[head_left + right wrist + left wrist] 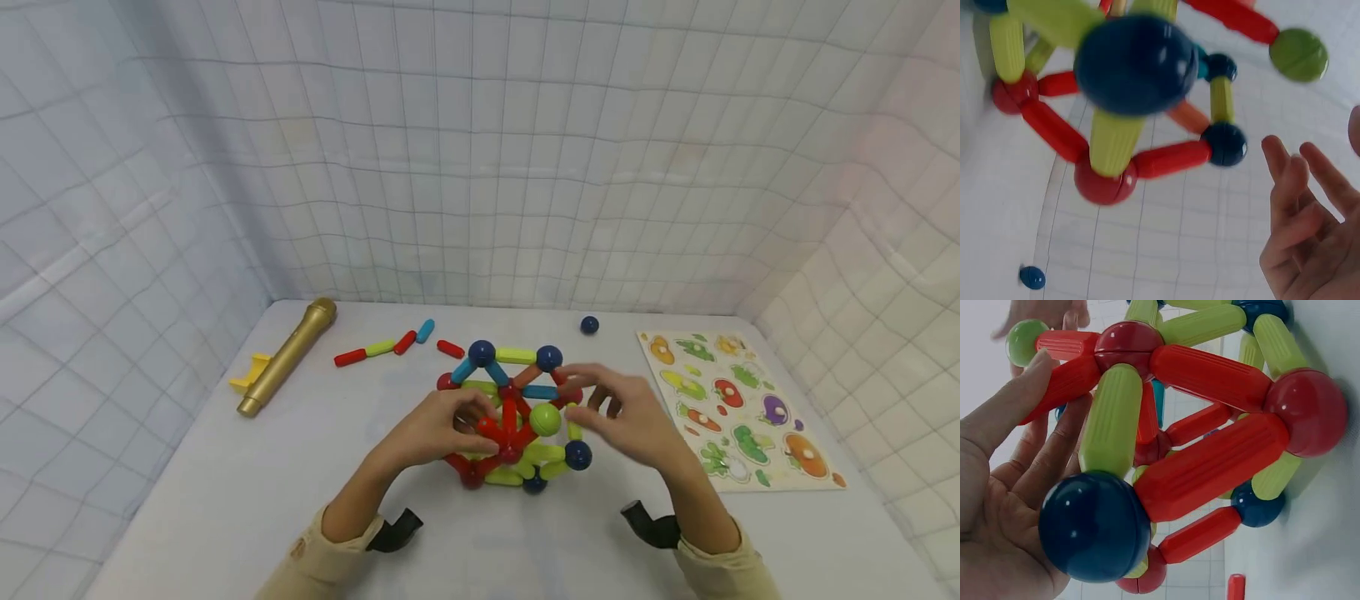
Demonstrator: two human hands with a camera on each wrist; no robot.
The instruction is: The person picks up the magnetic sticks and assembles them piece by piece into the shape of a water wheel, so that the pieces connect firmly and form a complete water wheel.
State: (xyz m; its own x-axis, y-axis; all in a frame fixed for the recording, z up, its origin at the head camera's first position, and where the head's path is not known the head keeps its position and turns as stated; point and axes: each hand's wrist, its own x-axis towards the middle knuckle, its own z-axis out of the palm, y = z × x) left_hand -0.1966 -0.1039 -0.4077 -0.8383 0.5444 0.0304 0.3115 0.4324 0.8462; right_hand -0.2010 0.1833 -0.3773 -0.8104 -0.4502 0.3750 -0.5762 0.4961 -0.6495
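Note:
In the head view, a construction of coloured magnetic rods and balls (510,450) stands on the white table between the hands. My left hand (435,429) is at its left front. Its thumb and fingers pinch a red rod (1067,387) that juts from a red ball (1129,350), as the left wrist view shows. Beside that rod, another red rod carries a light green ball (545,419) on its free end. To the right of the construction, my right hand (626,412) holds nothing, its fingers spread and loosely bent. In the right wrist view its fingertips are apart from the nearby navy ball (1224,144).
Several loose rods (380,347) lie behind the construction to the left, and a navy ball (589,325) lies at the back. A gold microphone (288,358) and a yellow piece (251,372) are at far left. On the right lies a vegetable puzzle board (795,483).

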